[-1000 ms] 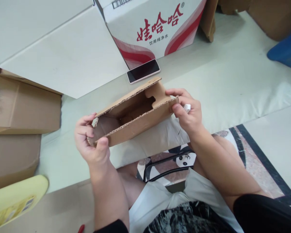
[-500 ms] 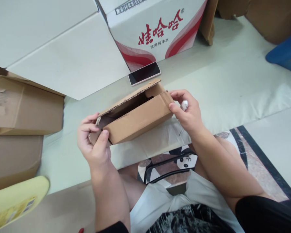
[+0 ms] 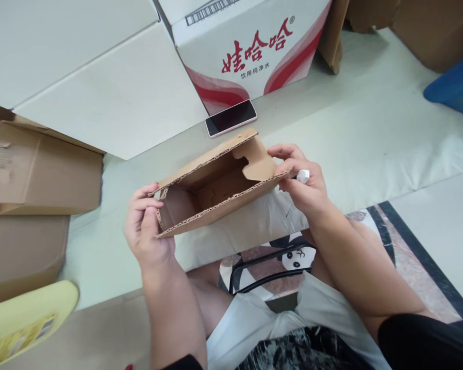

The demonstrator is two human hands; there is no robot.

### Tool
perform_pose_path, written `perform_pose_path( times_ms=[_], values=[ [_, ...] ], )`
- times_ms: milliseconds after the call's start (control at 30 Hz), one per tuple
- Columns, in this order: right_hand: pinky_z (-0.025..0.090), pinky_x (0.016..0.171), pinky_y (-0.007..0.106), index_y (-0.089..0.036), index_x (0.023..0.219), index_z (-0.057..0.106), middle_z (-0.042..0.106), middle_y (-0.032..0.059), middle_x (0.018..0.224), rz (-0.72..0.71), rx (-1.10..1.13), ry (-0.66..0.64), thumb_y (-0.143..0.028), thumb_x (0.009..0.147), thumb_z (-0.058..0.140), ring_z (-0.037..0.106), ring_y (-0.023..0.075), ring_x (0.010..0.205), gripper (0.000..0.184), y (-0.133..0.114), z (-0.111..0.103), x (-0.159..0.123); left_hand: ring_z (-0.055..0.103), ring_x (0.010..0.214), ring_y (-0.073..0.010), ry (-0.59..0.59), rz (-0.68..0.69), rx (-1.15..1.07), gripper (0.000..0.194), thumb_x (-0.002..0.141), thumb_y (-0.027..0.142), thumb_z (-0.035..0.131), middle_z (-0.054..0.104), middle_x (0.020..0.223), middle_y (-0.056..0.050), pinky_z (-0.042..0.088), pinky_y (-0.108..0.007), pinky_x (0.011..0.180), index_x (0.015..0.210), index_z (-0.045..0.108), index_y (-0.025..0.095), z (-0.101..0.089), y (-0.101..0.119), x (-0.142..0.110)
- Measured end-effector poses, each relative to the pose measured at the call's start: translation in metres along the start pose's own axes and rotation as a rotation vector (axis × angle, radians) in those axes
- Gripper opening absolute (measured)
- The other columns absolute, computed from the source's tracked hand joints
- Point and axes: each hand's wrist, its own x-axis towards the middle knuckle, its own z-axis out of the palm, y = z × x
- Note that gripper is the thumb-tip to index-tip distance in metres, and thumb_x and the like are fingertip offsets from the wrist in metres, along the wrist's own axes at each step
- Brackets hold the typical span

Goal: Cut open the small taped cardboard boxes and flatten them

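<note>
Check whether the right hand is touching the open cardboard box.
Touching. The head view shows the right hand pinching the cardboard box at its near right corner, a fingertip overlapping the rim.

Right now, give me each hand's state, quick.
Left hand: closed on the left end of the cardboard box.
Right hand: closed on its right end; a small white object shows at the fingers.

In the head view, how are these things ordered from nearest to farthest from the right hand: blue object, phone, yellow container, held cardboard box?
1. Held cardboard box: its right end is in the right hand.
2. Phone: leftward, beyond the box.
3. Blue object: at the right edge.
4. Yellow container: lower left corner.
</note>
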Motion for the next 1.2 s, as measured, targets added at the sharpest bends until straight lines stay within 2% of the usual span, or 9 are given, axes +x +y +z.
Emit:
perform_pose_path(
  times_ms=[233, 500, 767, 900, 1067, 1133, 1200],
  values=[
    [0.058, 0.100, 0.055, -0.028, 0.063, 0.076, 0.072, 0.0093, 0.118, -0.019, 0.037, -0.045, -0.068, 0.081, 0.080, 0.068, 0.0314, 0.113, 0.044, 0.0011, -0.0027, -0.0006, 0.066, 0.108, -0.0278, -0.009, -0.007, 0.035, 0.035, 0.078, 0.051, 0.084, 0.070, 0.104, -0.009, 0.047, -0.053, 0.114, 0.068, 0.069, 0.022, -0.0020, -0.0009, -0.0018],
    [0.059, 0.092, 0.051, -0.027, 0.067, 0.076, 0.074, 0.0085, 0.119, -0.006, 0.020, -0.048, -0.050, 0.082, 0.078, 0.069, 0.0304, 0.110, 0.027, -0.0002, -0.0034, -0.0013, 0.066, 0.110, -0.0271, -0.041, -0.022, 0.005, 0.026, 0.072, 0.050, 0.091, 0.072, 0.105, -0.008, 0.048, -0.050, 0.113, 0.073, 0.079, 0.027, -0.0042, -0.0041, -0.0012],
    [0.056, 0.106, 0.053, -0.028, 0.071, 0.074, 0.077, 0.0051, 0.119, -0.014, 0.009, -0.017, -0.026, 0.077, 0.072, 0.070, 0.0292, 0.117, 0.007, -0.0015, -0.0010, 0.0002, 0.065, 0.120, -0.0294, -0.063, -0.067, 0.053, 0.024, 0.073, 0.051, 0.092, 0.070, 0.108, -0.008, 0.044, -0.053, 0.121, 0.077, 0.083, 0.028, -0.0034, -0.0060, -0.0035],
    [0.057, 0.103, 0.052, -0.028, 0.076, 0.074, 0.078, 0.0044, 0.119, 0.019, -0.001, 0.014, -0.021, 0.071, 0.067, 0.071, 0.0293, 0.118, 0.011, -0.0031, 0.0002, -0.0001, 0.064, 0.120, -0.0298, -0.074, -0.053, -0.018, 0.028, 0.077, 0.057, 0.084, 0.071, 0.107, -0.008, 0.042, -0.050, 0.122, 0.078, 0.086, 0.029, -0.0040, -0.0057, -0.0033],
    [0.057, 0.099, 0.050, -0.028, 0.074, 0.074, 0.079, 0.0039, 0.117, 0.021, 0.009, 0.023, -0.018, 0.068, 0.066, 0.072, 0.0283, 0.115, 0.014, -0.0041, 0.0013, 0.0007, 0.063, 0.121, -0.0321, -0.162, 0.012, -0.114, 0.053, 0.088, 0.071, 0.058, 0.071, 0.107, -0.010, 0.044, -0.050, 0.120, 0.086, 0.089, 0.029, -0.0057, -0.0079, -0.0033],
    [0.057, 0.100, 0.050, -0.028, 0.074, 0.073, 0.080, 0.0035, 0.117, 0.024, 0.006, 0.027, -0.017, 0.067, 0.065, 0.073, 0.0282, 0.115, 0.015, -0.0045, 0.0015, 0.0013, 0.063, 0.121, -0.0323, -0.164, 0.014, -0.118, 0.051, 0.087, 0.070, 0.060, 0.070, 0.108, -0.010, 0.043, -0.050, 0.121, 0.087, 0.089, 0.028, -0.0062, -0.0091, -0.0032],
    [0.057, 0.100, 0.050, -0.028, 0.074, 0.073, 0.079, 0.0035, 0.116, 0.026, 0.002, 0.029, -0.017, 0.067, 0.065, 0.073, 0.0283, 0.114, 0.015, -0.0046, 0.0013, 0.0016, 0.062, 0.121, -0.0320, -0.133, 0.003, -0.079, 0.041, 0.082, 0.065, 0.071, 0.070, 0.108, -0.010, 0.042, -0.051, 0.122, 0.085, 0.088, 0.027, -0.0062, -0.0096, -0.0030]
  ],
)
